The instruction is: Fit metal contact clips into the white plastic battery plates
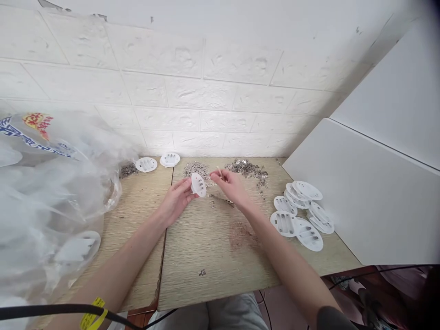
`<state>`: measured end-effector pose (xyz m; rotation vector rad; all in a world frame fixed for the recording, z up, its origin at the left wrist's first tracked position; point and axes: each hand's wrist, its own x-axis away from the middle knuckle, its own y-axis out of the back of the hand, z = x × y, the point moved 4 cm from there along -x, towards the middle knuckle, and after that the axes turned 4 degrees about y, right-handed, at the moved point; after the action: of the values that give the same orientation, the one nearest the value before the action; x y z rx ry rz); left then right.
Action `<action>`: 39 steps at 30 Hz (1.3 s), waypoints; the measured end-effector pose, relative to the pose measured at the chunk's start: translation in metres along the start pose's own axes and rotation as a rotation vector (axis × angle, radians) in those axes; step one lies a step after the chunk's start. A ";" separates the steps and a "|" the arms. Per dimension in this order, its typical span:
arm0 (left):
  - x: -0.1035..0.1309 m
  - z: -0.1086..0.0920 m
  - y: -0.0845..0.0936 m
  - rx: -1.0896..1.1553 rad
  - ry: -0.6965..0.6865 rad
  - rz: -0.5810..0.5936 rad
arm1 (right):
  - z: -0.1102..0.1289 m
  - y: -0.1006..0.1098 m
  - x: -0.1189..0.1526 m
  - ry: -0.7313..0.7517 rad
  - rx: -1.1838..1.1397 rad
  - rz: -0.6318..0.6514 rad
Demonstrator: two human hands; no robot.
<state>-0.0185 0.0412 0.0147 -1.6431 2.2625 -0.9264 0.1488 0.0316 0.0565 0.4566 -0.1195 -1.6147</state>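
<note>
My left hand grips a round white plastic battery holder by its edge, tilted up off the table so its slots face right. Just right of it, my right hand is closed in a pinch around a thin pale stick, whose far end is hard to make out. Behind the hands lie a heap of small flat metal pieces and a second heap of metal battery contacts. A pair of tweezers rests on the table below my right hand.
Several battery holders are piled at the right, by a white panel. Two small stacks stand at the back left, near a dark metal heap. A large clear plastic bag fills the left. One loose metal bit lies in front.
</note>
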 end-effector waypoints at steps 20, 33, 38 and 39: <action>0.000 0.006 0.000 -0.053 0.003 -0.042 | -0.035 -0.014 0.014 -0.052 -0.466 -0.137; 0.002 0.004 -0.006 -0.007 0.003 -0.019 | -0.031 -0.013 0.015 -0.042 -0.537 -0.195; 0.004 0.005 -0.008 -0.041 0.004 0.009 | -0.030 -0.014 0.018 0.020 -0.415 -0.190; 0.004 0.005 -0.008 -0.054 -0.003 0.012 | -0.030 -0.014 0.018 0.033 -0.399 -0.192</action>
<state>-0.0115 0.0339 0.0163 -1.6498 2.3121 -0.8669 0.1456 0.0212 0.0205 0.1889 0.2753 -1.7653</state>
